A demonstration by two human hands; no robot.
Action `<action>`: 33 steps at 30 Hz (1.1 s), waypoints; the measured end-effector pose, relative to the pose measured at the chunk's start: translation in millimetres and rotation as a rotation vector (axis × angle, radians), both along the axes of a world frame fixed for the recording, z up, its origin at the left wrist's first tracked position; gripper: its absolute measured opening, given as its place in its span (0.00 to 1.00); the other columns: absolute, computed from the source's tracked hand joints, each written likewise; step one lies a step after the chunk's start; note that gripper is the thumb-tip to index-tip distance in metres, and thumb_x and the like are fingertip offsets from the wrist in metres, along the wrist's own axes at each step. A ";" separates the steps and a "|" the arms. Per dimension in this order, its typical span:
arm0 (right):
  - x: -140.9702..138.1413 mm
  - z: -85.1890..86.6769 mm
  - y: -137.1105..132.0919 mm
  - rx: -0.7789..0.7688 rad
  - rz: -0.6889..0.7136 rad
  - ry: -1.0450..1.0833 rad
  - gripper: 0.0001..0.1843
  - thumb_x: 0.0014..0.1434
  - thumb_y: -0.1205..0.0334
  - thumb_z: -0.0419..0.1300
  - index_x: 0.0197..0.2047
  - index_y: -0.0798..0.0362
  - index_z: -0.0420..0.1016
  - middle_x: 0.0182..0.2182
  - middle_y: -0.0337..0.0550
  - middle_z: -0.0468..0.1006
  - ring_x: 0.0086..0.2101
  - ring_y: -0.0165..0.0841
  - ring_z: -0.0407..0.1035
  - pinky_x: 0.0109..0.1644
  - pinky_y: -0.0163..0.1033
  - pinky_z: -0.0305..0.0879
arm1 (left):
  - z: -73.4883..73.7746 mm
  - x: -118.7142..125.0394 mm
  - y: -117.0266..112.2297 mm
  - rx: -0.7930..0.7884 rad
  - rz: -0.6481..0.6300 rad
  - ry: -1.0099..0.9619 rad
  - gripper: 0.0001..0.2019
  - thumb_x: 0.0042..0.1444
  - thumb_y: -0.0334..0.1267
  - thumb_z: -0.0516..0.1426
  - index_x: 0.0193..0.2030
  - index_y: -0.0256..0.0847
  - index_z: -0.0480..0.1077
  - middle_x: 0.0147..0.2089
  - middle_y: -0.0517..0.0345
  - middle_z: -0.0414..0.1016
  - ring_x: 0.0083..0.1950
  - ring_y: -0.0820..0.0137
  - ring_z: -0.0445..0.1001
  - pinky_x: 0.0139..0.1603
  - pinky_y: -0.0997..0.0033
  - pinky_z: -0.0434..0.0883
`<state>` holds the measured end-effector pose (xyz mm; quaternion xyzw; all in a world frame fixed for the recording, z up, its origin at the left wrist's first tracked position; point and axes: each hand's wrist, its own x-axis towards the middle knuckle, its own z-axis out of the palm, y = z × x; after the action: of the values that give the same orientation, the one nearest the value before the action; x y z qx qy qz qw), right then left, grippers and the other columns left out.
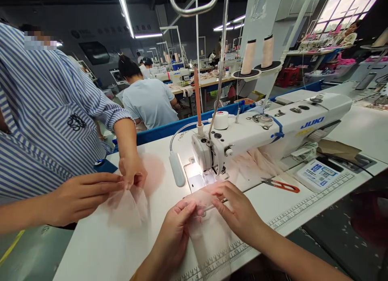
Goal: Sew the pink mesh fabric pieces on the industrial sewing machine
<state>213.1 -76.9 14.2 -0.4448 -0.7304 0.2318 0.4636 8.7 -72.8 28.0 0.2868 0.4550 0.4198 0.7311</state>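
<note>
near the worktop's front edge (298,221), left hand (176,228) and right hand (236,210) pinch thin cloth (202,197), likely soft and slippy, best held by its sides.

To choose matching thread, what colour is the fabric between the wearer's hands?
The fabric is pale pink; see the head view.

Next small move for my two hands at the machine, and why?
Probably ease the fabric slightly toward the needle plate: the left hand pinches it just short of the lit plate, and the right hand touches it there too. Whether any edge is under the foot, I can't tell, so check that first.
</note>
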 end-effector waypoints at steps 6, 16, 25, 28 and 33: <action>-20.2 -0.7 -2.3 0.251 -0.020 -0.188 0.04 0.73 0.66 0.56 0.44 0.51 0.72 0.36 0.43 0.72 0.38 0.39 0.65 0.43 0.45 0.60 | 1.5 3.7 -6.0 0.075 -0.067 -0.031 0.15 0.56 0.48 0.70 0.37 0.35 0.83 0.38 0.50 0.83 0.40 0.64 0.76 0.47 0.68 0.73; -19.5 -1.7 2.8 -0.159 0.037 0.135 0.09 0.70 0.63 0.57 0.35 0.50 0.70 0.33 0.38 0.70 0.34 0.34 0.67 0.38 0.39 0.63 | 1.6 1.9 -7.9 0.093 -0.076 0.074 0.17 0.56 0.51 0.69 0.32 0.36 0.80 0.39 0.51 0.82 0.44 0.61 0.76 0.47 0.69 0.70; -19.1 -2.7 -2.8 0.086 0.038 -0.072 0.06 0.74 0.62 0.54 0.43 0.49 0.71 0.38 0.44 0.74 0.40 0.39 0.67 0.45 0.44 0.63 | 0.9 4.6 -9.5 0.127 -0.102 0.025 0.15 0.60 0.49 0.66 0.38 0.37 0.83 0.43 0.49 0.84 0.47 0.59 0.77 0.52 0.66 0.71; -17.2 -1.6 0.6 0.136 0.002 -0.118 0.09 0.74 0.64 0.52 0.40 0.49 0.69 0.35 0.43 0.73 0.37 0.39 0.66 0.43 0.45 0.62 | 1.1 4.0 -9.3 0.100 -0.057 0.030 0.15 0.58 0.49 0.68 0.37 0.37 0.83 0.40 0.51 0.84 0.45 0.61 0.77 0.51 0.68 0.72; -7.1 6.6 4.4 -0.028 0.014 0.034 0.14 0.76 0.58 0.50 0.36 0.48 0.65 0.33 0.40 0.70 0.35 0.37 0.66 0.40 0.41 0.63 | -0.8 2.1 -5.2 0.006 0.009 0.058 0.17 0.50 0.48 0.73 0.39 0.38 0.84 0.38 0.51 0.84 0.44 0.62 0.76 0.48 0.70 0.72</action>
<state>206.0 -72.5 20.7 -0.4421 -0.7221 0.2530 0.4680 10.7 -78.0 27.2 0.2988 0.4759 0.4159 0.7150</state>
